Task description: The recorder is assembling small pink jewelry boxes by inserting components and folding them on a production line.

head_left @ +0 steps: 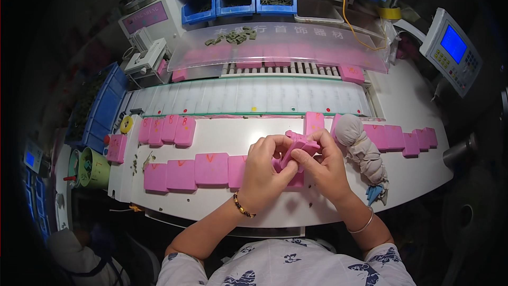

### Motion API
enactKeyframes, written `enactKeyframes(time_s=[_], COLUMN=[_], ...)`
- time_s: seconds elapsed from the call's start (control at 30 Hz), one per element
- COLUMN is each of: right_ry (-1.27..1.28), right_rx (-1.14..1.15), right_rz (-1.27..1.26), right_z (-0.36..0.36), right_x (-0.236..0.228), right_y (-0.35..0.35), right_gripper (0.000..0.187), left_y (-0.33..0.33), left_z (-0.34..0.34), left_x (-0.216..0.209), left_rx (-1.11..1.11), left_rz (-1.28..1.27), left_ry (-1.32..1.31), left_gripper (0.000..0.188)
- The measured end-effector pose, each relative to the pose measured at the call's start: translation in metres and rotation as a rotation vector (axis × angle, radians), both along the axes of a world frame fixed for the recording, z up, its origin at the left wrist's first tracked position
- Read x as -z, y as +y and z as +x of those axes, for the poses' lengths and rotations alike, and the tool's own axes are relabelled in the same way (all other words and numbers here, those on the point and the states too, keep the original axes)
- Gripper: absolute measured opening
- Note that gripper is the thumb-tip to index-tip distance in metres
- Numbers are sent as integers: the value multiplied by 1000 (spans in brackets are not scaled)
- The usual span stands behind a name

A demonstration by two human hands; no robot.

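Note:
Above the near middle of the white table [275,214], both hands grip one pink rubber mould [299,142], which looks bent or partly spread apart. My left hand [262,164] is closed on its left side, the thumb pressing near its lower edge. On the right side, my right hand [327,167] pinches it between thumb and fingers. Whatever lies inside the mould is hidden. Behind the hands stands another pink block [314,122]. To the left runs a row of flat pink blocks [211,168], partly covered by my left hand. A cloth-wrapped bundle [360,140] lies beside my right hand.
Smaller pink blocks [185,131] sit at the left, more [394,137] at the right. Behind is a white slatted strip [254,95] under a clear sheet [296,47] bearing green pieces [233,36]. Blue bins [235,1] line the back. A control panel [452,47] stands right.

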State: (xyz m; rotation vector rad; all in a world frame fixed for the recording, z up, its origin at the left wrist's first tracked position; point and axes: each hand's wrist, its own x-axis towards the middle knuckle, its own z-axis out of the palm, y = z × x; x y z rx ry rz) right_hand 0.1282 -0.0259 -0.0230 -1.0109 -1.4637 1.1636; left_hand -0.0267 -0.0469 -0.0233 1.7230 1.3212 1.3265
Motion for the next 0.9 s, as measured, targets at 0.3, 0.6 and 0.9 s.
enactKeyframes(time_s=[0.3,0.6,0.9], right_ry=[-64,625,365], right_rx=[112,14,-37], right_rz=[148,-290,-90], right_z=[-8,-11,-2], right_x=[1,-11,-14], right_y=[-10,-26,-27], right_gripper=[19,16,24], left_y=[-11,-12,-17], left_z=[1,6,-7], left_x=[9,8,-13], left_rx=[-114,102,604], left_rz=[262,390,-618], left_ry=[188,67,-1046], left_gripper=[36,55,44])
